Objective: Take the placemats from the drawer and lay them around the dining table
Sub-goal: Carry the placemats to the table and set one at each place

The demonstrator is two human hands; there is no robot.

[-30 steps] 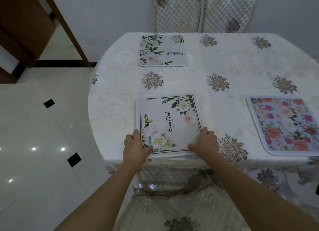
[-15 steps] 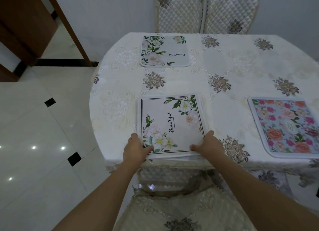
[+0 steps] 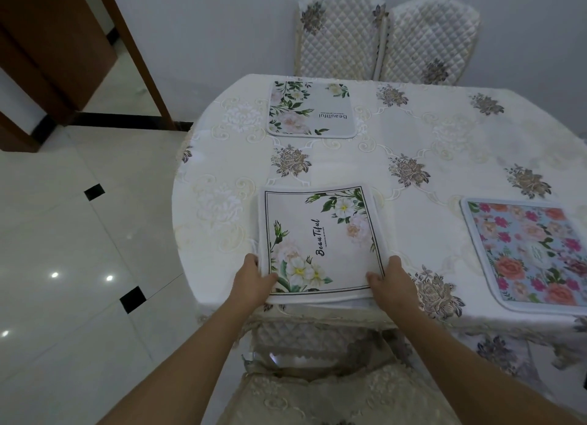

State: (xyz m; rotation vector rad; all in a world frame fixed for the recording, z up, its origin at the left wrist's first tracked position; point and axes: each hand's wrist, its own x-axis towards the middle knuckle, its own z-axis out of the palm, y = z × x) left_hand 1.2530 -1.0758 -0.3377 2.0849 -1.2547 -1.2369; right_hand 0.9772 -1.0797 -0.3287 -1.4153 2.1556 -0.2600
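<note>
Your near placemat (image 3: 320, 243) lies at the near edge of the dining table (image 3: 444, 157), square-ish, pale, with a thin dark border line, white and pink blossoms in two corners and the word "BeauTiful" in script. It appears to sit on top of more white mats, though their number cannot be told. Your left hand (image 3: 254, 281) pinches its near left corner, thumb on top and fingers curled under the edge; your right hand (image 3: 392, 284) grips the near right corner the same way. A second mat of similar print (image 3: 313, 108) lies flat at the far side, and a pink-flowered mat (image 3: 533, 253) lies flat to the right, well apart from yours. The table wears a white embroidered cloth with grey-gold roses. Two quilted chair backs (image 3: 384, 36) stand against the far wall, another cushioned chair (image 3: 333, 393) sits just below your arms, and glossy white floor tiles (image 3: 63, 265) with small black diamonds spread to the left.
</note>
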